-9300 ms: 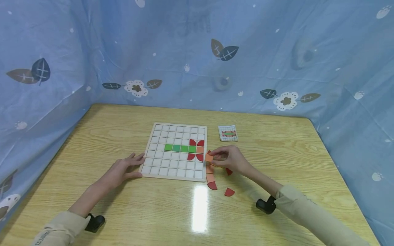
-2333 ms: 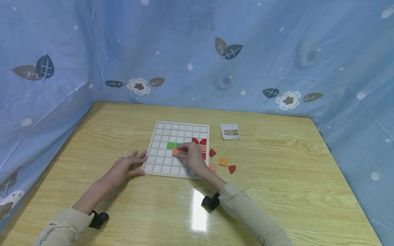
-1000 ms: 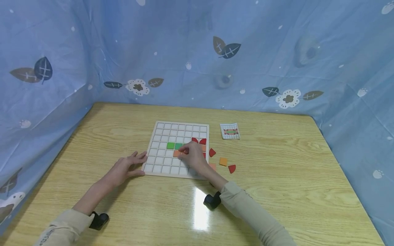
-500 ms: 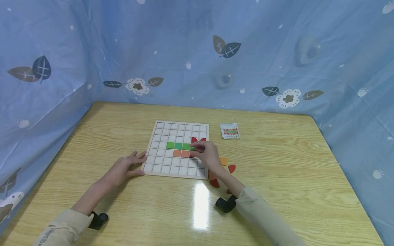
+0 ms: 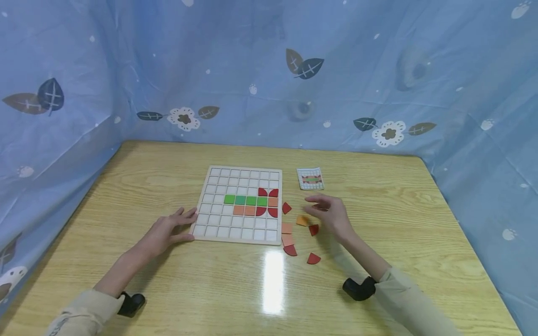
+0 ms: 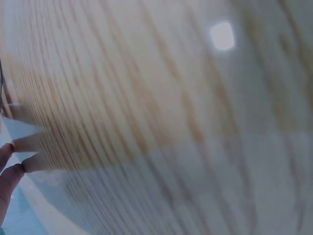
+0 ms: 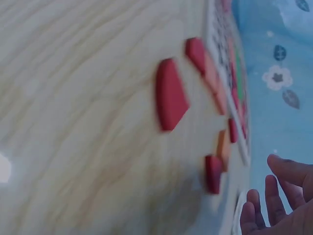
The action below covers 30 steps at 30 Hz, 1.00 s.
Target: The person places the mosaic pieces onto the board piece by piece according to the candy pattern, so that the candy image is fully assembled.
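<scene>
A white gridded board lies on the table. It bears a row of green square tiles ending in an orange one, two orange tiles in the row below, and several red quarter-circle pieces at the right. My left hand rests at the board's left edge, thumb and fingers extended. To the right of the board, my right hand hovers near a loose yellow-orange tile, thumb and fingers parted around nothing. In the right wrist view a red quarter-circle piece lies on the table, beyond reach of the fingers.
Loose salmon-orange tiles and several red pieces lie along the board's right side. A small printed pattern card sits behind them. Blue patterned cloth rises behind the wooden table.
Two orange tiles have come onto the board below the green row. My right hand has left the board and moved right over the loose pieces. The left hand has stayed in place.
</scene>
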Each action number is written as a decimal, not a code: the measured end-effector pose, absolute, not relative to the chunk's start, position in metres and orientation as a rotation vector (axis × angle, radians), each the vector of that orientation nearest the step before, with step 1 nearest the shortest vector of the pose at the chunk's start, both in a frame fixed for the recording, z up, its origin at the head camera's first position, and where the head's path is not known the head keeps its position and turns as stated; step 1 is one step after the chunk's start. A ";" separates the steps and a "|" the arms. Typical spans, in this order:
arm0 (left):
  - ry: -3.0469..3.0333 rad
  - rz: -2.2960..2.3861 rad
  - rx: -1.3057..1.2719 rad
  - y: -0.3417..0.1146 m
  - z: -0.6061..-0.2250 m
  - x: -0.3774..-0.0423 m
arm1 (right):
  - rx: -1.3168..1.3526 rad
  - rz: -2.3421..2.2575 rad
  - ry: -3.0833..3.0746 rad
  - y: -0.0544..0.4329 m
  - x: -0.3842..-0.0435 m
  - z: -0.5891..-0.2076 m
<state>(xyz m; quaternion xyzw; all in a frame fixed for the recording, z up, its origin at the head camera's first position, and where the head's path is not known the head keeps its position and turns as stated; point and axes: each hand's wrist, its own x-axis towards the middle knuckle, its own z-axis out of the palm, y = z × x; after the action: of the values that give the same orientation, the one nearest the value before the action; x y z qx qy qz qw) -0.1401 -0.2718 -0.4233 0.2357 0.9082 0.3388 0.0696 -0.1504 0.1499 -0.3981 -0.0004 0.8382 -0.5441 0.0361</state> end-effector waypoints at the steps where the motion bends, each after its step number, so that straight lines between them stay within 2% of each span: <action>1: 2.732 1.022 0.709 -0.272 -0.423 -0.140 | -0.001 -1.661 2.569 0.153 -0.149 -0.399; 10: 2.723 1.013 0.712 -0.272 -0.425 -0.142 | -0.126 -1.590 2.526 0.156 -0.125 -0.401; 15: 2.729 1.002 0.703 -0.273 -0.424 -0.142 | -0.311 -1.532 2.537 0.154 -0.114 -0.408; 19: 2.738 0.997 0.710 -0.273 -0.423 -0.141 | -0.471 -1.480 2.504 0.153 -0.113 -0.417; 30: 2.731 1.013 0.704 -0.271 -0.420 -0.138 | -0.708 -1.287 2.569 0.145 -0.122 -0.426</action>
<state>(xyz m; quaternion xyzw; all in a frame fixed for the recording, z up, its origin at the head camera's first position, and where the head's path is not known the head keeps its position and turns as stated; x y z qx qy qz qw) -0.1377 -0.2707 -0.4200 0.2342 0.9090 0.3372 0.0722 -0.1218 0.1453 -0.4256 -0.2382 0.8645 -0.4330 0.0912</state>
